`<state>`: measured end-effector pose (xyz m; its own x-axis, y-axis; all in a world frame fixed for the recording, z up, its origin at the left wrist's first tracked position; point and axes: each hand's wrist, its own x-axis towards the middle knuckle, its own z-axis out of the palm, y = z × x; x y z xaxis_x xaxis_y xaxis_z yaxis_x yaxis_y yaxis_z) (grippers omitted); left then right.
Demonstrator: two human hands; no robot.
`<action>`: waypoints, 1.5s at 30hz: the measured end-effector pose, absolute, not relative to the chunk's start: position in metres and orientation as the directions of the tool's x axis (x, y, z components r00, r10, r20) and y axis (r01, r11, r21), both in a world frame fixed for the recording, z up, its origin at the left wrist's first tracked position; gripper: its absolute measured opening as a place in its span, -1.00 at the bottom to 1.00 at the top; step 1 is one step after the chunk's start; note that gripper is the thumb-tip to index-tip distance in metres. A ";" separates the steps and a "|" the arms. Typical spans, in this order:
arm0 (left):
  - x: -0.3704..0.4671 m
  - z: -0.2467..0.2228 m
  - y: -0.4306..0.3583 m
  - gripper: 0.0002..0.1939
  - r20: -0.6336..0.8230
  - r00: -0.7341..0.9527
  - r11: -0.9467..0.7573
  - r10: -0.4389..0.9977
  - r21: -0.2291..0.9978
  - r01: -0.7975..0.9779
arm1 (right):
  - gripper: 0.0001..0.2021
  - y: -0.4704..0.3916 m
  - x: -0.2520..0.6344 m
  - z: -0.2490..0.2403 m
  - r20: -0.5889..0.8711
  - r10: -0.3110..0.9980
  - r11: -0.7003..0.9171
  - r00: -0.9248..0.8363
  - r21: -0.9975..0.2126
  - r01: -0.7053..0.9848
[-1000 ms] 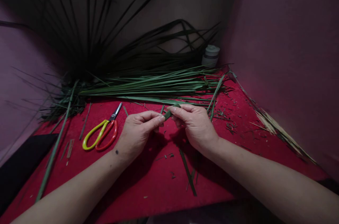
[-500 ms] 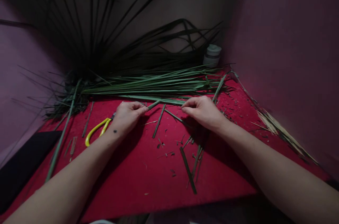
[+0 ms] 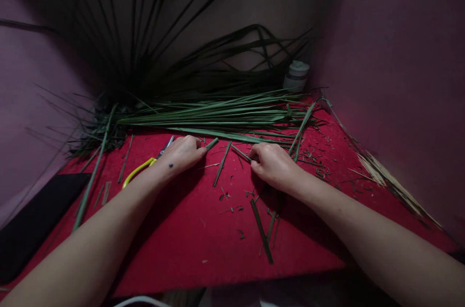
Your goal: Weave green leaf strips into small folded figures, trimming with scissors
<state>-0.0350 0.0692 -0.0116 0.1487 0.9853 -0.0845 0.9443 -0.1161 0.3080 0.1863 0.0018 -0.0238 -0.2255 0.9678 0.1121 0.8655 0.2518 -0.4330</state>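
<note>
My left hand (image 3: 185, 152) is closed on a short green leaf piece (image 3: 212, 144), whose end sticks out to the right past my fingertips. My right hand (image 3: 271, 164) has its fingers pinched together at the near end of a thin green strip (image 3: 240, 153); whether it grips the strip cannot be made out. Between my hands another dark green strip (image 3: 222, 164) lies on the red cloth (image 3: 181, 229). Scissors with yellow handles (image 3: 138, 171) lie partly under my left wrist.
Long green leaves (image 3: 218, 115) lie across the back, with a white lidded container (image 3: 296, 75) behind them. A black flat object (image 3: 39, 220) is at the left, pale thin sticks (image 3: 392, 178) at the right. Scraps and a dark strip (image 3: 261, 232) lie in front.
My right hand has moved down to the thin strip's end and its fingers have closed in there. The whole view has shifted slightly, and my left hand covers more of the yellow handles.
</note>
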 end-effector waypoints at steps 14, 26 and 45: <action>-0.025 0.013 0.046 -0.78 0.121 0.151 -0.193 0.981 0.549 0.813 | -0.86 -0.011 0.177 -0.011 -0.228 0.957 -0.247 -0.179 -0.965 -0.089; 0.011 0.008 -0.009 -0.85 -0.197 0.216 0.172 0.956 0.976 0.131 | -0.94 -0.032 0.153 -0.016 -0.028 0.985 -0.023 -0.170 -0.999 0.028; 0.002 0.008 0.001 -0.74 -0.206 0.267 0.253 0.941 0.956 -0.151 | -0.94 -0.033 0.162 -0.018 0.121 0.930 0.134 -0.347 -0.991 0.015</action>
<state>0.0025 0.0014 0.0077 0.2674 0.9412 -0.2065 -0.1513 0.2527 0.9556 0.1619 -0.0326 -0.0184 -0.3473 0.9299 0.1209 0.0148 0.1344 -0.9908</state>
